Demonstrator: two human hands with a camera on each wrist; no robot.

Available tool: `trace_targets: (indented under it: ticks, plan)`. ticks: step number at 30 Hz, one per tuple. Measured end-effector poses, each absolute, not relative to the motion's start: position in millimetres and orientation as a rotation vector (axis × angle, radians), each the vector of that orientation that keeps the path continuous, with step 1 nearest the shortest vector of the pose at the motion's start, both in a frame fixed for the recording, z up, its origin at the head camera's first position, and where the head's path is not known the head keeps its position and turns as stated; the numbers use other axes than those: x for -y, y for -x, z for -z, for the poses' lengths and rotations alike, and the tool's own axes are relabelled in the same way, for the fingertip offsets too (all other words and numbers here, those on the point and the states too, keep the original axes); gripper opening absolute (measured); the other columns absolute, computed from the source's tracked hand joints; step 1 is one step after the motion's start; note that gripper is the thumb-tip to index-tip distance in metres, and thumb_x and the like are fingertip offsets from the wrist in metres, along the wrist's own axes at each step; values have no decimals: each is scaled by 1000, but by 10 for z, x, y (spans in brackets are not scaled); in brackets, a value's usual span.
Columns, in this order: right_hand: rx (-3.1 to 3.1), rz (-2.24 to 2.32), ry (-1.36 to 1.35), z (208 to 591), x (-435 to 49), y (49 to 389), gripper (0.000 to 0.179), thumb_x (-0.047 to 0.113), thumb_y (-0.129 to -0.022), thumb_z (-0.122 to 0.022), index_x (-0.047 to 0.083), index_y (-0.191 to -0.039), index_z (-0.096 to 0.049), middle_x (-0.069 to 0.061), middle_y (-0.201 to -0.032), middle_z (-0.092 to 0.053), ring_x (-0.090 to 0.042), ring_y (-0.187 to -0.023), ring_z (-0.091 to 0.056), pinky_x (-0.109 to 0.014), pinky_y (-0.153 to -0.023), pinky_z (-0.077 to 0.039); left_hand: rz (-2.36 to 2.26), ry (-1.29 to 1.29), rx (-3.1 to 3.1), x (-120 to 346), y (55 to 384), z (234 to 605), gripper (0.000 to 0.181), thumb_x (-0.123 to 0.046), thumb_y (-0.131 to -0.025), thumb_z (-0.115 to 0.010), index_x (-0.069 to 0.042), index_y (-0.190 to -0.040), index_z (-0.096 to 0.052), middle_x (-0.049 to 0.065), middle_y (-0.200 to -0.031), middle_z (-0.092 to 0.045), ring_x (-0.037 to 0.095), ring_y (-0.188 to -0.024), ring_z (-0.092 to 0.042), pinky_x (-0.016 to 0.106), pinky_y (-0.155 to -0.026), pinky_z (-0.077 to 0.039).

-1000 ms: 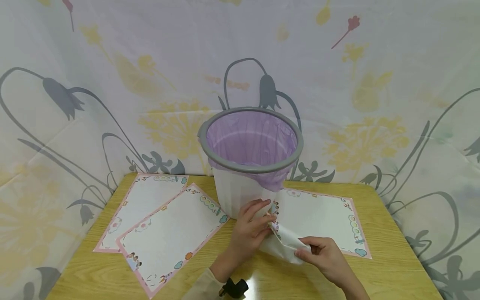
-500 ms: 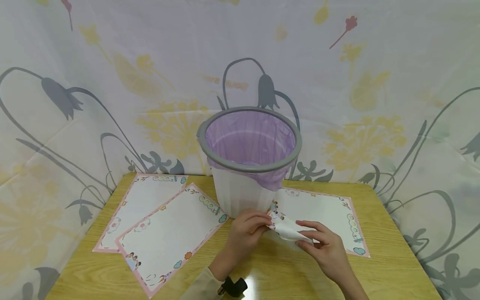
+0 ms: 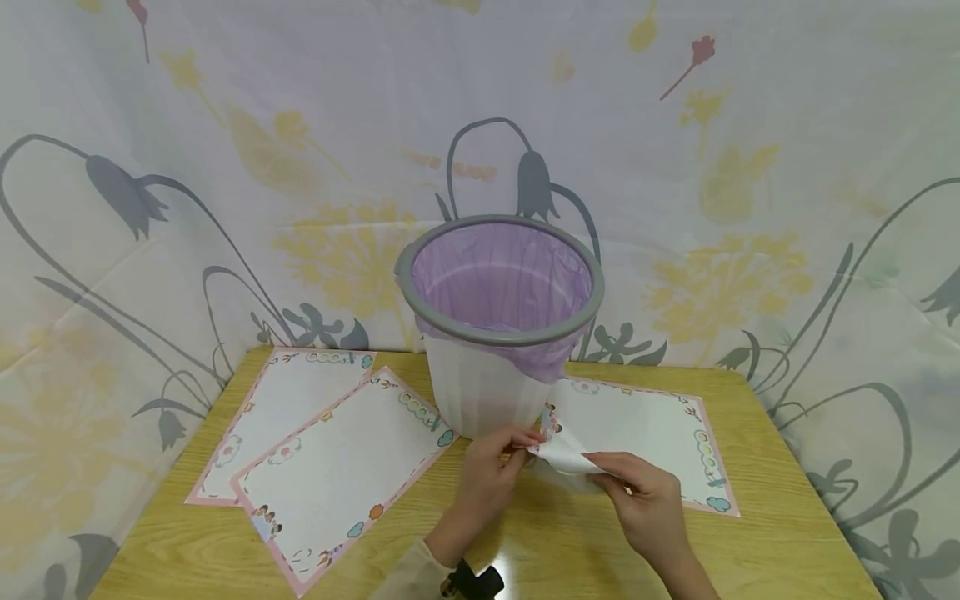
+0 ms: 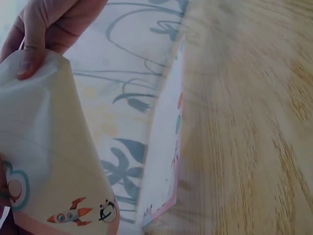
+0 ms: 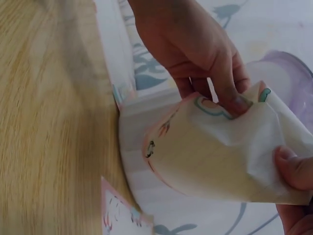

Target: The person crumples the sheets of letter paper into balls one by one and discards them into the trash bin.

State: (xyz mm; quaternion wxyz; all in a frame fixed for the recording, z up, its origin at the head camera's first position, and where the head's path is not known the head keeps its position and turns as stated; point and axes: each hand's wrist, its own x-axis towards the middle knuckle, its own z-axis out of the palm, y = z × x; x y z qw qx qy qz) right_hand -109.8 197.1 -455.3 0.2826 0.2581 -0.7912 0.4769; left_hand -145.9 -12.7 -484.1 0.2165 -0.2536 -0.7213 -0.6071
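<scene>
In front of the bin, both hands hold one bent sheet of paper [image 3: 564, 454] with a printed pink border. My left hand [image 3: 486, 475] pinches its left end; in the right wrist view, the left thumb presses on a cloud print near the border. My right hand [image 3: 645, 504] grips the other end between thumb and fingers. Curled over on itself, the paper [image 5: 215, 152] shows creases and a small rocket print. It is raised off the table in both wrist views. Behind the hands stands a white bin [image 3: 480, 387] with a grey rim and a purple liner [image 3: 502, 279].
Two bordered sheets overlap on the left, the front sheet [image 3: 345, 475] lying over the back sheet [image 3: 300, 400]. Another bordered sheet [image 3: 637, 425] lies right of the bin. All rest on a wooden table [image 3: 765, 533], with a flower-patterned curtain [image 3: 300, 167] behind and at the sides.
The left fingers, spread over the paper a second ago, now pinch its edge lower down. The paper has been bent into a narrower shape. My right hand rose, then came slightly down and left.
</scene>
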Motion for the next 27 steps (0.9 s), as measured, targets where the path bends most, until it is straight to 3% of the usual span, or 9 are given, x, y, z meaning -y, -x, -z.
trace_targets:
  ticks: [6,9,12,17,22,27]
  plan:
    - [2015,-1280,-703,4583,-1907,1147,45,-28,-63,-75,3,-95,-79,-9,-91,-75,-2,-88,-69,-14,-69,-54,1827,603,2028,119,1430,4834,11,4,-93,-65,-6,-91,-68,6,-101,-75,16,-88,-70,25,-67,-57]
    - [2017,-1325,-686,4581,-1879,1165,43,-27,-65,-76,0,-98,-78,-10,-92,-75,6,-69,-60,-10,-58,-48,1873,575,2044,139,1411,4856,6,-2,-95,-65,-6,-94,-69,8,-100,-74,13,-82,-68,24,-65,-55]
    - [2047,-1344,-689,4567,-1860,1162,42,-25,-66,-77,0,-100,-78,-9,-92,-75,5,-65,-56,-11,-55,-46,1900,554,2067,149,1380,4891,6,-2,-96,-64,-5,-98,-68,8,-99,-73,12,-76,-65,23,-63,-53]
    - [2098,-1390,-718,4551,-1858,1135,38,-23,-68,-76,2,-97,-78,-8,-90,-75,-5,-82,-68,-15,-68,-54,1915,506,2133,157,1291,4745,14,9,-94,-60,2,-104,-66,14,-101,-70,16,-79,-65,24,-68,-54]
    - [2097,-1529,-770,4560,-1840,1135,36,-23,-70,-75,1,-97,-77,-12,-90,-74,-5,-75,-66,-18,-61,-54,1887,435,2112,157,1368,4826,26,15,-87,-61,-2,-106,-63,10,-98,-71,16,-86,-66,27,-72,-55]
    - [2047,-1725,-747,4583,-1819,1119,34,-24,-73,-72,-3,-99,-76,-11,-94,-74,-7,-83,-68,-21,-63,-57,1759,496,1990,159,1448,4875,26,11,-83,-70,-6,-88,-50,2,-86,-67,13,-77,-60,27,-63,-50]
